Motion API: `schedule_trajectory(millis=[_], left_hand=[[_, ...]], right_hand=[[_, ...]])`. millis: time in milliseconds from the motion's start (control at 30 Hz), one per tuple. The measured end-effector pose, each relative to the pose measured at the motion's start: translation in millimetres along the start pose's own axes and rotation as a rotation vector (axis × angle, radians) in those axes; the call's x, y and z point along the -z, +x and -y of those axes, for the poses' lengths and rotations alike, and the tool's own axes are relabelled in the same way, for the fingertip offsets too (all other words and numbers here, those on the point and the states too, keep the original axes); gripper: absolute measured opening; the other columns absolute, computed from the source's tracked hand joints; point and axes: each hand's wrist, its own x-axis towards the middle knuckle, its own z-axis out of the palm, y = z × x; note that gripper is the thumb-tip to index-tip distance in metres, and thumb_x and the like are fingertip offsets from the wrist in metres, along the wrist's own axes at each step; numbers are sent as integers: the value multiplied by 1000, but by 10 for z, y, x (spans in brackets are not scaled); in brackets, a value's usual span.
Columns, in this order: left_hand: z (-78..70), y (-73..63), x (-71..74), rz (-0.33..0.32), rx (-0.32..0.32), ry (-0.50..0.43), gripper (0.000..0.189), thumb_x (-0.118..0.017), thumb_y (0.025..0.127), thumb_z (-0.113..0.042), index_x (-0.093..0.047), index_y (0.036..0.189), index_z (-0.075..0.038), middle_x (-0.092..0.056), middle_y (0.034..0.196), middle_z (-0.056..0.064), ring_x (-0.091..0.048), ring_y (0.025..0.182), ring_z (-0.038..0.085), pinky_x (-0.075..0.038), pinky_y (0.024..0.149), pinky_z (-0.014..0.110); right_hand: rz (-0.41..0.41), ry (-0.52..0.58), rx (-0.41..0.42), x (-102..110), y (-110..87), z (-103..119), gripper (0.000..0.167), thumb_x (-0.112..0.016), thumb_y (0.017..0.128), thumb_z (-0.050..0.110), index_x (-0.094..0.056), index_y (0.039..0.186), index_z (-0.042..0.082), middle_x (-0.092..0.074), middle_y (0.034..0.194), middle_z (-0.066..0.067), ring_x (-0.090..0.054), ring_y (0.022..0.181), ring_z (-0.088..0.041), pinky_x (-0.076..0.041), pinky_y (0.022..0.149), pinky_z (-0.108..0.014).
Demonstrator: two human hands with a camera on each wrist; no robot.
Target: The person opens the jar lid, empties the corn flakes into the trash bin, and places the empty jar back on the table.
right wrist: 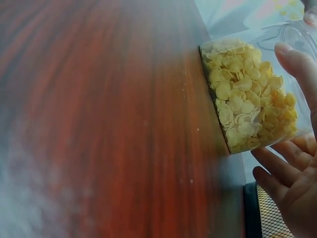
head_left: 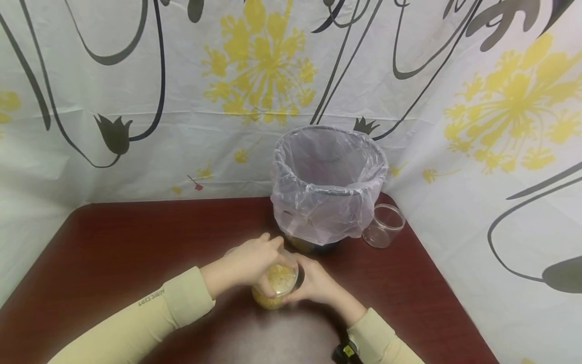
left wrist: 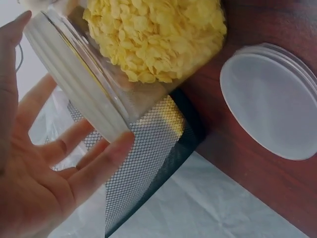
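A clear plastic jar [head_left: 269, 302] of pale yellow flakes [left wrist: 153, 37] stands upright on the table. From above, my left hand [head_left: 256, 262] grips the translucent ridged lid [left wrist: 77, 74] at the jar's mouth, thumb and fingers spread around its edge. Threads of the jar's neck show just below the lid in the left wrist view. On the jar's right side, my right hand [head_left: 316, 280] holds the wall between thumb and fingers; flakes [right wrist: 242, 94] show through it in the right wrist view.
Behind the hands stands a mesh bin [left wrist: 143, 148] lined with a thin translucent bag [head_left: 323, 212]. An uncovered clear jar [head_left: 379, 235] sits right of it, near the table's edge. Another whitish lid [left wrist: 270, 104] lies on the dark red table [head_left: 150, 237]. Patterned sheets [head_left: 173, 101] hang around the table.
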Motion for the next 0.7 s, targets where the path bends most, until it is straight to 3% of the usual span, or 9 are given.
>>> schedule_trajectory(millis=[300, 467, 700], left_hand=[[-128, -29, -104, -138, 82, 30, 66, -82, 53, -57, -71, 112, -30, -52, 93, 7, -46, 76, 23, -46, 53, 32], [-197, -39, -128, -143, 160, 37, 67, -81, 55, -60, -71, 113, -27, -53, 94, 13, -47, 76, 25, -49, 53, 33], [-240, -63, -127, -131, 223, 32, 71, -81, 57, -60, -67, 118, -27, -50, 96, 10, -47, 81, 26, -48, 52, 32]], right_hand=[[-14, -13, -25, -10, -5, 17, 86, -92, 52, 43, -56, 124, 13, -62, 112, 8, -58, 101, -11, -46, 90, -34], [-8, -16, -19, 0, 1, 14, 84, -92, 53, 41, -56, 124, 14, -62, 112, 8, -58, 102, -11, -46, 90, -33], [3, -31, -21, 7, 1, 10, 85, -92, 54, 40, -55, 126, 13, -61, 115, 6, -56, 105, -12, -45, 91, -35]])
